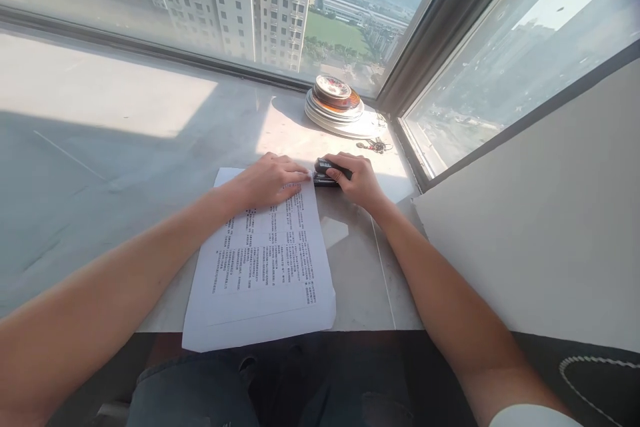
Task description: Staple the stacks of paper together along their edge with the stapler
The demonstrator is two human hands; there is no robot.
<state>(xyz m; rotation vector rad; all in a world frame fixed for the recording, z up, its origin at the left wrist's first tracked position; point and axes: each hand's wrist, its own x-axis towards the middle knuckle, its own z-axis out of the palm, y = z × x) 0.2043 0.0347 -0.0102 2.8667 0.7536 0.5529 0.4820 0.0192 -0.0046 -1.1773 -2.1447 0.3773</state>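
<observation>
stapler at sheet corner, window ledge

head view. item: stapler, dark, lying on the ledge at the far right corner of the paper sheets. its long axis runs left to right, roughly along the far edge of the sheets; the mouth end points left and meets the sheet corner, and the rear end is covered by the palm.

right hand: closed over the stapler from the right, fingers curled across its top, thumb on the near side.

left hand: laid flat, palm down, fingers together and stretched out on the far end of the sheets, fingertips just beside the stapler's mouth.

paper sheets: printed, long axis running from the person toward the window, leaning slightly right. the near edge overhangs the front edge of the ledge, above the person's knees.

edges and room: wide bare ledge to the left of the sheets, and a narrower strip to the right, bounded by the white wall panel. beyond the hands, near the window frame, stand a stack of plates and a bunch of keys, both apart from the stapler.
</observation>
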